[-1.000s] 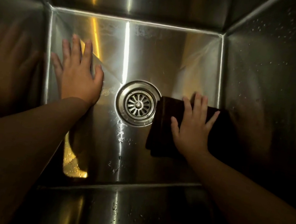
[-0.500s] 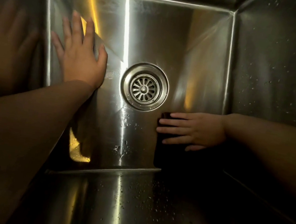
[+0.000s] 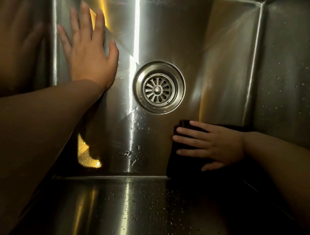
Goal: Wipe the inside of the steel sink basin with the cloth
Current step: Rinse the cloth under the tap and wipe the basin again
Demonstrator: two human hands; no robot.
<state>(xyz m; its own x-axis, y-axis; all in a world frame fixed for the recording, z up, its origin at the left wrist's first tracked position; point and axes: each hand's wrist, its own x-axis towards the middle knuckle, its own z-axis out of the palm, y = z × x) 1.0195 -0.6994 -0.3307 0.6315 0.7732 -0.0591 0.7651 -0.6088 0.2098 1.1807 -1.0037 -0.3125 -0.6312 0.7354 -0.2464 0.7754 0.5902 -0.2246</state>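
Head view: the only camera on the job, looking straight down into the sink basin (image 3: 173, 29), with the steel floor and all four walls in shot.
Cloth (image 3: 176, 166): dark and folded, lying flat on the floor in the near right corner, just off the drain's lower right and reaching toward the right wall (image 3: 296, 78). Much of it is lost in shadow.
Right hand (image 3: 214, 146): palm down, fingers straight and spread, pressing the cloth onto the steel, fingertips pointing left toward the middle.
Left hand (image 3: 87, 53): flat, fingers wide, holding nothing, planted on the floor close to the left wall. It looks like a brace.
Drain (image 3: 158, 87): round strainer in the centre, between the two hands and touched by neither.
Droplets (image 3: 131, 154): a trail of beads runs from the drain toward the near wall (image 3: 156, 208). More speckle that wall and the right wall.
Done so far: hard to call. The far half of the floor shows smears rather than beads, which suggests a pass there.
Left to do: the wet strip below the drain, the patch under the left hand and the spotted walls. The job looks mid-way, not near its end.
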